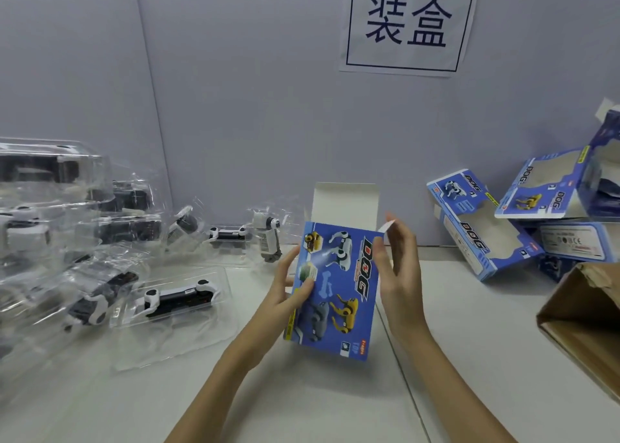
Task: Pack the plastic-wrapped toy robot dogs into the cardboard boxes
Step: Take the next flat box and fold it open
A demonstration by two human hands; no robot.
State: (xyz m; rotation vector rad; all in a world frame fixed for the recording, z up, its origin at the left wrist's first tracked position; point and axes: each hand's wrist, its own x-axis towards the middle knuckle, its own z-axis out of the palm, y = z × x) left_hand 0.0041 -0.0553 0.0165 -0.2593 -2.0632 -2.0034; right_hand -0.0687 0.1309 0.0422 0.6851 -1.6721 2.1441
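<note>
The left hand (pixel 288 283) grips the blue box (pixel 335 291) by its left edge above the table (pixel 469 325), while the right hand (pixel 399 261) pinches its small side flap, and wrapped toy dogs (pixel 177 296) lie at left.

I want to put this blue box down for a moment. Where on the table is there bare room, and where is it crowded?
Bare table lies between the right hand and the brown carton, and in front of the blue box by the forearms. The left is crowded with wrapped toy dogs; the far right with empty blue boxes.
</note>
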